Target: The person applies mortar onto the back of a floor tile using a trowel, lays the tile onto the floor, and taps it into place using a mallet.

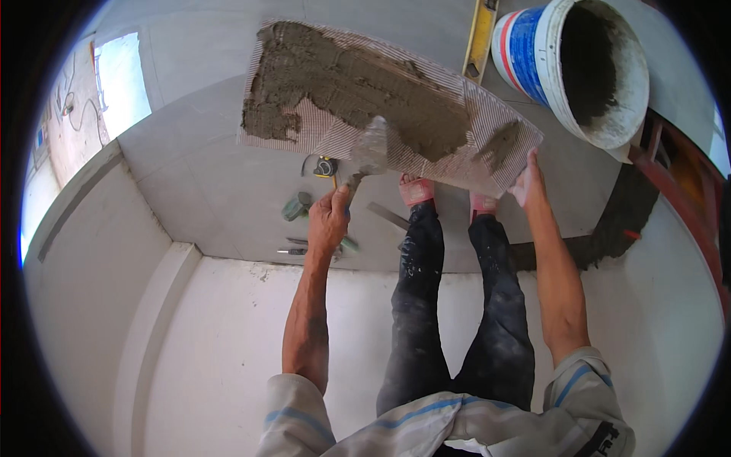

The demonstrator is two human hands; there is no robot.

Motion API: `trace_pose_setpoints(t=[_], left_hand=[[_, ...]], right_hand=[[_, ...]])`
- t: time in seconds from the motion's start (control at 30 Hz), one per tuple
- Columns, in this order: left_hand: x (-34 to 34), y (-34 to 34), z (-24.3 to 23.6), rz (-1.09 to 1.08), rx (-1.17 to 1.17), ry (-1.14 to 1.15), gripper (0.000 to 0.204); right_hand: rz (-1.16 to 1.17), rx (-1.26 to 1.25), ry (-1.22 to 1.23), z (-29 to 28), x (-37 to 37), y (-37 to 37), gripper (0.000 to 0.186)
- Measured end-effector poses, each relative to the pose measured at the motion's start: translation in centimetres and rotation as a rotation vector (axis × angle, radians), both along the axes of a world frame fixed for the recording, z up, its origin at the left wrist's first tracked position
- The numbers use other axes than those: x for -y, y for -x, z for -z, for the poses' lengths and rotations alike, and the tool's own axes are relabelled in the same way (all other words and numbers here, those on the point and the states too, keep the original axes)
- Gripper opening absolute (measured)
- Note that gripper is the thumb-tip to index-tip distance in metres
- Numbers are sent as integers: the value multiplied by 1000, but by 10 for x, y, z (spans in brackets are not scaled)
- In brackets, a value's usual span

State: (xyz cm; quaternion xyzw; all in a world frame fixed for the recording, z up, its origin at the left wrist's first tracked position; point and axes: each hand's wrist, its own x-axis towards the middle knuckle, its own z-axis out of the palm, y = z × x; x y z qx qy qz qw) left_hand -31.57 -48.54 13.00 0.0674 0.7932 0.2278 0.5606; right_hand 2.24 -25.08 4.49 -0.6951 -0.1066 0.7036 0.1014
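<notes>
My left hand (328, 221) is closed round the handle of a trowel (371, 148), whose blade is blurred against the near side of a large tile (327, 135). My right hand (527, 180) grips the tile's near right corner, thumb along its edge. The tile's ribbed back faces up, and grey-brown mortar (350, 87) is spread over much of it. Ribbed surface shows bare along the near side. A smaller mortar patch (499, 147) lies close to my right hand.
A white and blue bucket (537, 57) with mortar inside lies tilted at the far right, beside a yellow spirit level (480, 38). On the tiled floor are a tape measure (326, 166), a green tool (296, 206) and a screwdriver (292, 251). A red metal frame (685, 198) stands right.
</notes>
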Motion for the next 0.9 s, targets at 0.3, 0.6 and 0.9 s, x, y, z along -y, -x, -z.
trace_pose_setpoints(t=[0.3, 0.6, 0.9], left_hand=[[12, -80, 37, 46, -134, -140, 37], [-21, -91, -23, 381, -417, -158, 37], [-33, -95, 3, 381, -451, -187, 29]], right_hand=[[-13, 18, -24, 10, -11, 9, 86], [-180, 12, -132, 4, 12, -11, 87], [-337, 150, -126, 8, 15, -12, 68]])
